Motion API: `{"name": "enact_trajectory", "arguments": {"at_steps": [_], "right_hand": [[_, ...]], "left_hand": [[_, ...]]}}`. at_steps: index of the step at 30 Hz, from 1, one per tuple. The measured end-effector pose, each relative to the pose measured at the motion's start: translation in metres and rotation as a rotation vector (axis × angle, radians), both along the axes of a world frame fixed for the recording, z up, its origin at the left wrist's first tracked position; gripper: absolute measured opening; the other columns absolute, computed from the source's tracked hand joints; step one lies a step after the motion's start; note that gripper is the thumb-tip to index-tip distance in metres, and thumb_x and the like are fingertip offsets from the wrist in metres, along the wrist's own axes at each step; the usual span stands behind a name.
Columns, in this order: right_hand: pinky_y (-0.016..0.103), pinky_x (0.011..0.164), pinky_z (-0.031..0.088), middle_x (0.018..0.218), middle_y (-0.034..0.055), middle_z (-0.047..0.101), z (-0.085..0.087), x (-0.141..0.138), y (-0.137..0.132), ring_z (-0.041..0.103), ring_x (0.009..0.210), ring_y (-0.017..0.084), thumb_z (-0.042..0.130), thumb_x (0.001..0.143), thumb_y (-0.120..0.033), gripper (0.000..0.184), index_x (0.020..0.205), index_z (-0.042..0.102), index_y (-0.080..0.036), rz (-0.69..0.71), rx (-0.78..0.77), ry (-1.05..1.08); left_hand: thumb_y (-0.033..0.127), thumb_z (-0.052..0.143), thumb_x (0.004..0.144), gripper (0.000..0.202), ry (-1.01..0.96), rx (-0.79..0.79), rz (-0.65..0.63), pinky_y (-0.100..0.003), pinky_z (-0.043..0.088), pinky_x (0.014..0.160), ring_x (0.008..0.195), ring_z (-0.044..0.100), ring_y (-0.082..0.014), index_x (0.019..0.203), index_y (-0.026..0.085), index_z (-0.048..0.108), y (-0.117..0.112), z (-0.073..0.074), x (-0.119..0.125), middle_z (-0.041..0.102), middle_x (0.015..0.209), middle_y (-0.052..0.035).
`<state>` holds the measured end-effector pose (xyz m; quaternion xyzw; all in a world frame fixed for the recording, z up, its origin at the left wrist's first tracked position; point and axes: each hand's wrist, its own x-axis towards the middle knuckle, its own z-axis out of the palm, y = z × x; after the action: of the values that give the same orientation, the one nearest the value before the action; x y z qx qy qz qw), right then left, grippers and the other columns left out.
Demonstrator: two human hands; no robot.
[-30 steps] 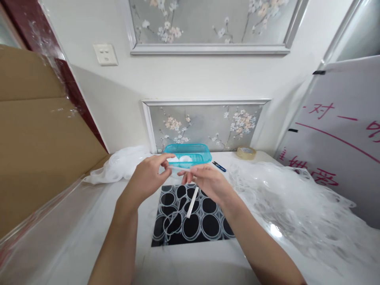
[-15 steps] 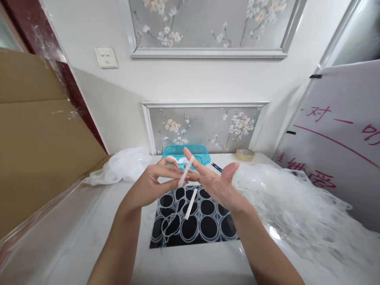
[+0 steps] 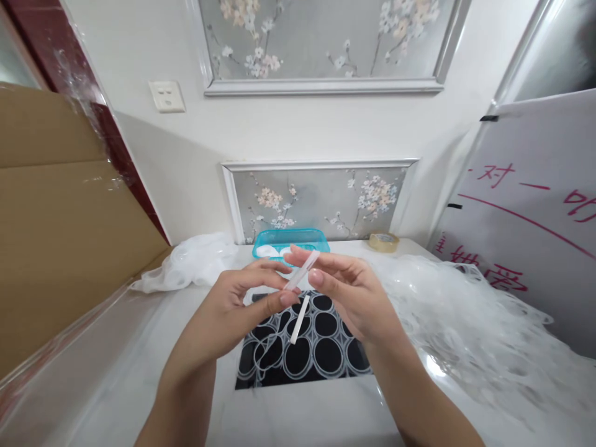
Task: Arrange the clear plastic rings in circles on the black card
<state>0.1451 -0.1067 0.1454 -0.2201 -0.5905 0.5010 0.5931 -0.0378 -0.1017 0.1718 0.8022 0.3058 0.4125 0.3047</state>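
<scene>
A translucent white strip (image 3: 302, 272) slants between my hands above the table. Its lower end is pinched between the thumb and fingers of my left hand (image 3: 246, 301). My right hand (image 3: 356, 288) is curled at the upper end, with the strip crossing its fingers and the thumb close against it; the exact contact is partly hidden. Below, a second narrow white strip (image 3: 299, 320) lies on a black mat patterned with pale circles (image 3: 328, 354). A thin white cord loop (image 3: 267, 354) rests on the mat's left part.
Behind my hands stands a blue plastic basket (image 3: 291, 236) with white round pieces in it. A tape roll (image 3: 384, 242) sits near the wall. White translucent material is heaped (image 3: 465, 329) on the right, with a smaller white bundle (image 3: 195, 264) at left beside a cardboard box (image 3: 69, 248).
My right hand has turned and curled its outstretched fingers, bringing its thumb in to the strip. My left hand has shifted slightly, still pinching it. The blue-handled tool is now hidden behind my right hand.
</scene>
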Motion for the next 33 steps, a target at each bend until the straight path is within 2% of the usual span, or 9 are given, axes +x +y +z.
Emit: {"name": "enact_trajectory", "arguments": {"at_steps": [3, 6, 8, 10, 14, 19, 26, 29, 33], "right_hand": [[0.048, 0.109, 0.036, 0.091, -0.0006, 0.075, -0.002, -0.005, 0.000, 0.062, 0.112, 0.022, 0.072, 0.078, -0.035, 0.009, 0.086, 0.076, -0.033, -0.020, -0.015, 0.049], [0.047, 0.107, 0.039, 0.081, -0.0007, 0.076, -0.002, -0.009, 0.001, 0.065, 0.105, 0.021, 0.073, 0.077, -0.033, 0.005, 0.075, 0.076, -0.030, -0.042, -0.050, 0.115], [0.048, 0.101, 0.045, 0.085, 0.0003, 0.076, -0.003, -0.010, 0.001, 0.068, 0.098, 0.022, 0.074, 0.075, -0.035, 0.009, 0.082, 0.075, -0.029, -0.029, -0.110, 0.137], [0.049, 0.099, 0.047, 0.086, 0.0016, 0.076, -0.003, -0.011, 0.002, 0.068, 0.099, 0.024, 0.076, 0.073, -0.035, 0.022, 0.094, 0.074, -0.029, -0.023, -0.151, 0.131], [0.049, 0.106, 0.040, 0.084, 0.0029, 0.077, -0.003, -0.010, 0.003, 0.060, 0.115, 0.024, 0.075, 0.074, -0.032, 0.026, 0.100, 0.073, -0.026, -0.063, -0.137, 0.130], [0.048, 0.103, 0.043, 0.082, 0.0014, 0.076, -0.003, -0.009, 0.003, 0.063, 0.111, 0.023, 0.069, 0.079, -0.030, 0.028, 0.107, 0.069, -0.027, -0.058, -0.121, 0.182], [0.047, 0.103, 0.043, 0.085, 0.0009, 0.076, -0.008, -0.014, 0.002, 0.065, 0.105, 0.022, 0.065, 0.082, -0.029, 0.025, 0.106, 0.069, -0.028, -0.068, -0.089, 0.158], [0.049, 0.105, 0.040, 0.087, 0.0007, 0.076, -0.009, -0.013, 0.003, 0.062, 0.111, 0.023, 0.060, 0.084, -0.028, 0.024, 0.107, 0.070, -0.030, -0.034, -0.035, 0.113], [0.053, 0.113, 0.027, 0.089, -0.0025, 0.076, -0.009, -0.009, 0.005, 0.045, 0.132, 0.023, 0.055, 0.079, -0.016, 0.031, 0.096, 0.074, -0.034, -0.072, 0.141, -0.135]], "left_hand": [[0.033, 0.068, 0.082, 0.008, 0.036, 0.020, 0.051, -0.046, 0.046, 0.099, 0.111, 0.058, -0.0249, 0.083, 0.028, 0.073, -0.001, -0.001, 0.003, 0.069, 0.105, -0.0030], [0.038, 0.066, 0.083, 0.018, 0.081, 0.055, 0.070, -0.048, 0.045, 0.099, 0.095, 0.063, -0.0230, 0.071, 0.027, 0.071, 0.000, -0.002, 0.008, 0.071, 0.084, -0.0012], [0.041, 0.064, 0.084, 0.027, 0.116, 0.074, 0.080, -0.050, 0.043, 0.102, 0.085, 0.065, -0.0211, 0.061, 0.027, 0.069, 0.000, -0.002, 0.011, 0.070, 0.072, 0.0006], [0.042, 0.062, 0.085, 0.030, 0.140, 0.078, 0.087, -0.049, 0.042, 0.103, 0.082, 0.065, -0.0197, 0.060, 0.027, 0.068, 0.001, -0.002, 0.012, 0.070, 0.071, 0.0017], [0.040, 0.065, 0.084, 0.020, 0.131, 0.058, 0.072, -0.045, 0.047, 0.097, 0.090, 0.063, -0.0212, 0.069, 0.027, 0.071, 0.003, -0.004, 0.011, 0.071, 0.080, 0.0011], [0.036, 0.071, 0.078, 0.008, 0.101, 0.010, 0.085, -0.044, 0.049, 0.094, 0.094, 0.064, -0.0223, 0.077, 0.029, 0.074, 0.007, -0.006, 0.009, 0.072, 0.095, -0.0001], [0.036, 0.068, 0.080, 0.010, 0.175, -0.056, 0.066, -0.040, 0.053, 0.085, 0.089, 0.068, -0.0226, 0.083, 0.029, 0.075, 0.017, -0.002, 0.001, 0.073, 0.090, -0.0011], [0.031, 0.066, 0.081, 0.016, 0.209, -0.040, 0.089, -0.040, 0.051, 0.090, 0.099, 0.065, -0.0242, 0.095, 0.030, 0.074, 0.025, -0.003, -0.004, 0.072, 0.103, -0.0012], [0.012, 0.059, 0.075, 0.045, 0.092, 0.013, 0.178, -0.046, 0.039, 0.104, 0.121, 0.053, -0.0262, 0.115, 0.031, 0.068, 0.033, -0.007, -0.010, 0.064, 0.123, -0.0005]]}}
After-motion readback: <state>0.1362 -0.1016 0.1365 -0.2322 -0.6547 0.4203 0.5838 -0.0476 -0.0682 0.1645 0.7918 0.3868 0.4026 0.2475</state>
